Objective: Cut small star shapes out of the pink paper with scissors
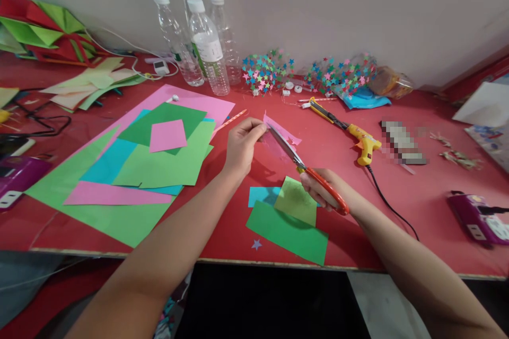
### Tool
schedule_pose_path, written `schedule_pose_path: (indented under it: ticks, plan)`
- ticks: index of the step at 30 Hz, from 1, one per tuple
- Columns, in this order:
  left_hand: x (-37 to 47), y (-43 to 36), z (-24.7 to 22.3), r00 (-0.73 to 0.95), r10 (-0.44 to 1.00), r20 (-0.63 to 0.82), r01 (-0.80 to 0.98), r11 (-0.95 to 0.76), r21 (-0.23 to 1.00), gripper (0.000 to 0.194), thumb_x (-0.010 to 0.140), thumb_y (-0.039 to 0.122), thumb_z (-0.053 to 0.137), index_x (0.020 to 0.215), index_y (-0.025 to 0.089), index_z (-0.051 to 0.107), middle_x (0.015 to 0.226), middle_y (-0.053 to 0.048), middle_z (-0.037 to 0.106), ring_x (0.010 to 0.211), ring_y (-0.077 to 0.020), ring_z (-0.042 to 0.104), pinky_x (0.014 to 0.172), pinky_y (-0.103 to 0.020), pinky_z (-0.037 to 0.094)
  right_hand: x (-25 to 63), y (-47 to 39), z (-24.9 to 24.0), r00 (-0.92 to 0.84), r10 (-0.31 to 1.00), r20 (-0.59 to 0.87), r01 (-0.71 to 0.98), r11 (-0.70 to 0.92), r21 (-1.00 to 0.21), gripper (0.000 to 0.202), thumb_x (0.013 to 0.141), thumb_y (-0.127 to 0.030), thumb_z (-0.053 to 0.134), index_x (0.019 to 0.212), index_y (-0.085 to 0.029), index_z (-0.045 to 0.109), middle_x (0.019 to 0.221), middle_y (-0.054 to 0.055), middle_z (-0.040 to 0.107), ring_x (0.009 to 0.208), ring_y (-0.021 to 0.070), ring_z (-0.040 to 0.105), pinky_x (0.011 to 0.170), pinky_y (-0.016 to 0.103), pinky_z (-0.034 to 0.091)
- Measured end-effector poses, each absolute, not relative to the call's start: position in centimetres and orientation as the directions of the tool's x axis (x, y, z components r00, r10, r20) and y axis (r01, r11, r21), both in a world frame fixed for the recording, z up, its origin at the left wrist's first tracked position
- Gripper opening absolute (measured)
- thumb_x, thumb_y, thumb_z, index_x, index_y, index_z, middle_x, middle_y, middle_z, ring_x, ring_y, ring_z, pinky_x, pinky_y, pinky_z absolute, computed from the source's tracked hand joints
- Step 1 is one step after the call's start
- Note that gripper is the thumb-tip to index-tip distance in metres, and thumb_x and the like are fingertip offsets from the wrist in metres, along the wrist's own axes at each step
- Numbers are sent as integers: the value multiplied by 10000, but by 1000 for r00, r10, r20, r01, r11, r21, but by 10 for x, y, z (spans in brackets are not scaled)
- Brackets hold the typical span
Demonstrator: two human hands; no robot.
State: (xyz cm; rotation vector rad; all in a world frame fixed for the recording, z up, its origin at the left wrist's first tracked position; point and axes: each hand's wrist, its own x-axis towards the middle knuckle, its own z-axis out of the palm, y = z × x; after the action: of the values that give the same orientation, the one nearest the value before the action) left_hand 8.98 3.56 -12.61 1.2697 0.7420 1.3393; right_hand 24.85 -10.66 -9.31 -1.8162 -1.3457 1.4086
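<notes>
My left hand (242, 149) pinches the edge of a small pink paper piece (287, 131) between thumb and fingers, above the red table. In my right hand (324, 186) is a pair of scissors (326, 190) with orange-red handles. Their blades point up and left, with the tips close to my left fingertips at the paper. Motion blur hides whether the blades are apart. Below the hands lie a dark green paper piece (292, 234), a light green one (296, 202) and a blue one (262, 196), partly overlapping. A small star (256, 244) lies near the front edge.
Stacked coloured sheets (167, 161) cover the left side. Several plastic bottles (210, 52) stand at the wall beside star-covered decorations (266, 71). A yellow glue gun (363, 142) with its cord and a purple power strip (479, 217) lie right. A blurred-out flat object (403, 142) lies near the glue gun.
</notes>
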Motion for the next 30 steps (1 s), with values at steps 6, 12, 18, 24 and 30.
schedule_pose_path:
  ticks: [6,12,18,24,30]
  plan:
    - [90,35,-125,178,954,242,-288,-185,940,95,712,214,633,621,193,646,585,25,544,573,-91,474,579,-231,406,248,-108,-92,-19,908,-418,406,-374,-834,541,798,-722,482,641,-206,437,370,-69,402,303,73,373,351,210,304]
    - [87,39,-124,211,946,247,-297,-178,938,111,715,183,611,605,188,627,554,27,530,562,-91,474,583,-236,397,253,-107,-98,-79,909,-409,361,-357,-862,556,806,-739,469,644,-208,436,344,-77,395,279,66,339,342,210,276]
    - [86,42,-123,192,946,263,-293,-201,935,80,706,195,626,626,189,634,581,28,541,577,-90,471,590,-236,393,254,-107,-101,-115,910,-398,344,-339,-876,587,804,-775,432,675,-203,452,357,-79,407,277,69,365,345,209,315]
    - [86,38,-120,176,940,292,-266,-241,934,75,726,226,642,656,199,649,609,24,544,596,-99,473,607,-249,404,258,-108,-108,-189,908,-375,285,-315,-906,563,864,-733,406,752,-186,483,405,-82,413,303,60,371,346,187,331]
    - [83,41,-122,122,892,436,-178,-412,894,76,739,212,664,665,228,673,830,-6,588,840,-147,559,815,-301,456,269,-108,-104,-231,899,-372,276,-306,-911,526,896,-688,410,777,-183,499,421,-79,415,314,64,364,317,172,308]
